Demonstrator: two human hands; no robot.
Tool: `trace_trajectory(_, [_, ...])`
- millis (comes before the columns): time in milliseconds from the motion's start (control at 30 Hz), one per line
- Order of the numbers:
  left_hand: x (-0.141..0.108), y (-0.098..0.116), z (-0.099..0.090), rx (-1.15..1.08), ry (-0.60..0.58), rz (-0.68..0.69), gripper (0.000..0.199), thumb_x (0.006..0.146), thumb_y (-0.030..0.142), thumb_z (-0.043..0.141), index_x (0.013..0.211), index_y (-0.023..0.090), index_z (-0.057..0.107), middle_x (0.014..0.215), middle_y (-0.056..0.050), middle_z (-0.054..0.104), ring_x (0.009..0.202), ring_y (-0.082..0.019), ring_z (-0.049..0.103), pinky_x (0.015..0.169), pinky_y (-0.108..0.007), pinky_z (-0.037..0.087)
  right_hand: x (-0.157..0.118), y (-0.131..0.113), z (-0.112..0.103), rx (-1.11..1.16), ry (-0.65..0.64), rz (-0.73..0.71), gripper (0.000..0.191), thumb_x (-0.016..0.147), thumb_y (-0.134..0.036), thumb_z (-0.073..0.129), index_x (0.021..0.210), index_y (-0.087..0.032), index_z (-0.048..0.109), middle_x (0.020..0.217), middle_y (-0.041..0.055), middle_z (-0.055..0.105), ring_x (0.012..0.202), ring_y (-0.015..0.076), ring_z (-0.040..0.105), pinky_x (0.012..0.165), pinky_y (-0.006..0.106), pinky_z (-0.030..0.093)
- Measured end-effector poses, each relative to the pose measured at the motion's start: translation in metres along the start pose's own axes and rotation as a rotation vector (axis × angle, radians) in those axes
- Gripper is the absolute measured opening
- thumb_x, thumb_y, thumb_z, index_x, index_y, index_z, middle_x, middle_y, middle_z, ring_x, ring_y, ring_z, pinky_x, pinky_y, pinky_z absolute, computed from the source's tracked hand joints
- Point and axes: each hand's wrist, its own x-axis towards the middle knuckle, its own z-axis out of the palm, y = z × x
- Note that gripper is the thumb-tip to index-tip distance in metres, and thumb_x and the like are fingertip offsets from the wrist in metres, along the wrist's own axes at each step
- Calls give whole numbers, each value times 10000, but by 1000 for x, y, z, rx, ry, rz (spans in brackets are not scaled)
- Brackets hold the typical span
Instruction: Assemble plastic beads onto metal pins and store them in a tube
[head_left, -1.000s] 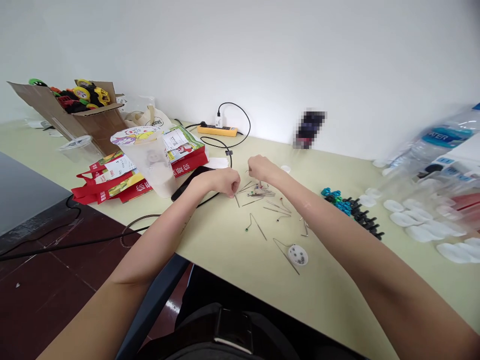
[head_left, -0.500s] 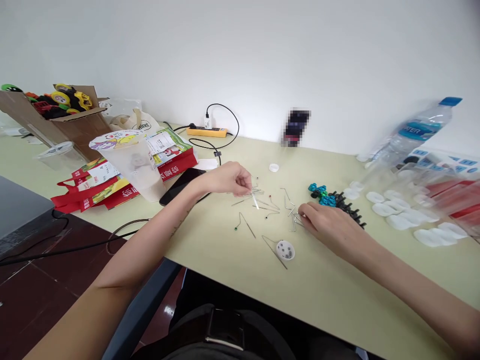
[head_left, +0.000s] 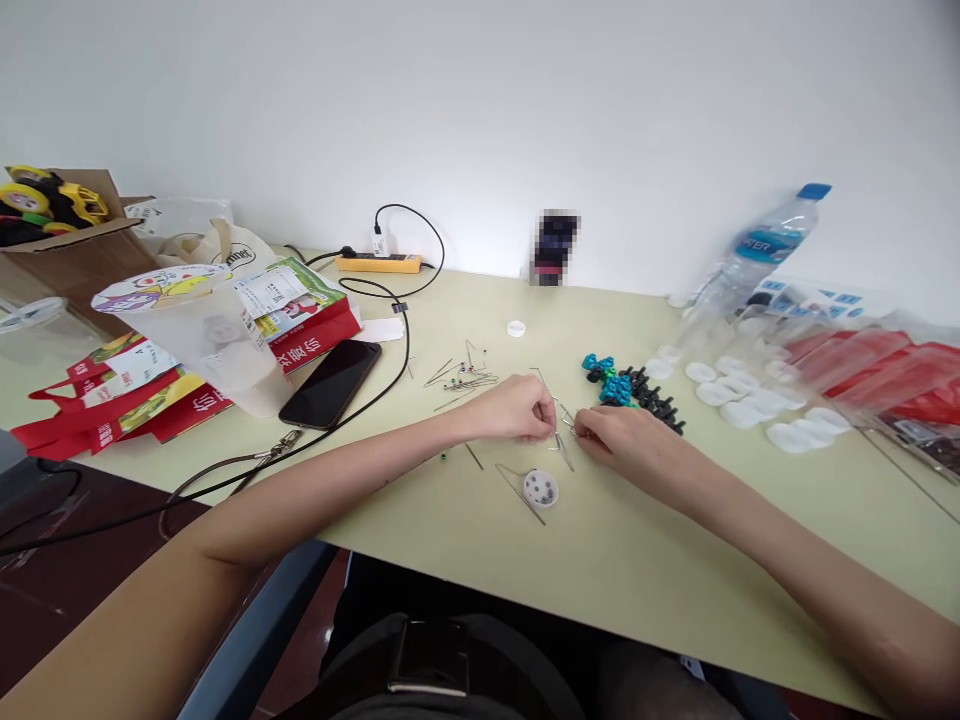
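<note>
My left hand (head_left: 529, 410) is closed in a pinch over the middle of the table; what its fingertips hold, if anything, is too small to make out. Just to its right, my right hand (head_left: 611, 432) has its fingers pinched on a bent metal wire (head_left: 568, 420). Other bent wires lie under and between both hands. A pile of thin metal wires with small coloured ends (head_left: 466, 380) rests beyond my left forearm. Closer to me sits a round white cap (head_left: 541, 488) with small grey pieces in it, a wire beside it.
Blue and black plastic parts (head_left: 616, 388) lie beyond my right hand. Several white discs (head_left: 739, 390), clear bags and a water bottle (head_left: 772, 245) stand on the right. To the left are a phone (head_left: 331, 384), a cup (head_left: 202, 335), red packaging and a black cable (head_left: 406, 350).
My left hand has moved right and towards me, from the wire pile to beside my right hand. My right hand stays by the bent wires. The whole view has shifted a little.
</note>
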Motion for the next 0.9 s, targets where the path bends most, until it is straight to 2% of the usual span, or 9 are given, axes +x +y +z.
trace_trajectory(67, [0, 1, 1, 47, -11, 15, 123, 752, 224, 552, 736, 140, 640, 601, -9, 598, 515, -104, 558, 512, -217, 437, 0, 2, -1, 56, 1, 8, 238, 881, -222, 339, 684, -195, 469, 646, 19, 542, 558, 144, 489, 524, 266, 261])
trace_trajectory(133, [-1, 1, 0, 129, 41, 43, 185, 806, 275, 516, 783, 143, 644, 665, -23, 614, 584, -120, 576, 573, -235, 448, 0, 2, -4, 108, 10, 19, 243, 884, -239, 339, 708, -199, 502, 663, 21, 559, 580, 151, 502, 538, 265, 274])
trace_trajectory(233, [-5, -4, -4, 363, 200, 144, 259, 877, 303, 435, 980, 158, 624, 992, -80, 624, 919, -177, 577, 804, -296, 434, -2, 3, -10, 152, 28, 24, 264, 893, -246, 327, 735, -204, 534, 682, 20, 576, 607, 156, 514, 558, 264, 287])
trace_trajectory(300, [-8, -9, -5, 500, 194, 212, 375, 899, 358, 400, 1211, 181, 507, 1299, -107, 467, 1212, -219, 404, 977, -357, 331, -3, 2, -13, 174, 22, 6, 272, 899, -233, 315, 755, -208, 545, 699, 16, 585, 618, 152, 517, 575, 263, 298])
trace_trajectory(367, [-11, -15, -5, 579, 86, 218, 513, 902, 457, 345, 1360, 226, 336, 1476, -87, 212, 1361, -245, 151, 1073, -427, 171, -4, 2, -14, 192, 5, -20, 264, 902, -220, 314, 784, -213, 550, 728, 12, 594, 639, 150, 522, 597, 263, 313])
trace_trajectory(433, [-11, -19, -3, 611, -30, 188, 574, 893, 533, 282, 1405, 279, 230, 1516, -40, 35, 1384, -255, -13, 1091, -471, 48, -4, 1, -13, 196, -14, -42, 241, 898, -216, 331, 806, -212, 553, 758, 17, 602, 674, 155, 533, 619, 267, 326])
trace_trajectory(500, [-11, -21, -2, 616, -110, 164, 580, 889, 562, 242, 1412, 317, 193, 1516, -10, -18, 1381, -254, -56, 1090, -481, 7, -4, 0, -11, 197, -36, -41, 226, 894, -216, 346, 811, -207, 556, 780, 24, 607, 701, 162, 543, 630, 271, 335])
trace_trajectory(767, [-24, -25, -21, 633, -204, 108, 586, 899, 536, 237, 1426, 318, 102, 1511, -23, -6, 1381, -261, 5, 1087, -474, 47, -3, 3, -4, 181, -90, 7, 203, 861, -221, 397, 702, -202, 521, 711, 16, 585, 660, 163, 535, 575, 264, 331])
trace_trajectory(900, [-29, -27, -33, 665, -218, 54, 563, 909, 491, 273, 1424, 295, 155, 1511, -47, 31, 1380, -272, 39, 1079, -470, 89, -4, 2, -1, 93, -88, 1, 220, 846, -179, 367, 659, -196, 481, 640, 14, 546, 601, 154, 506, 557, 271, 313])
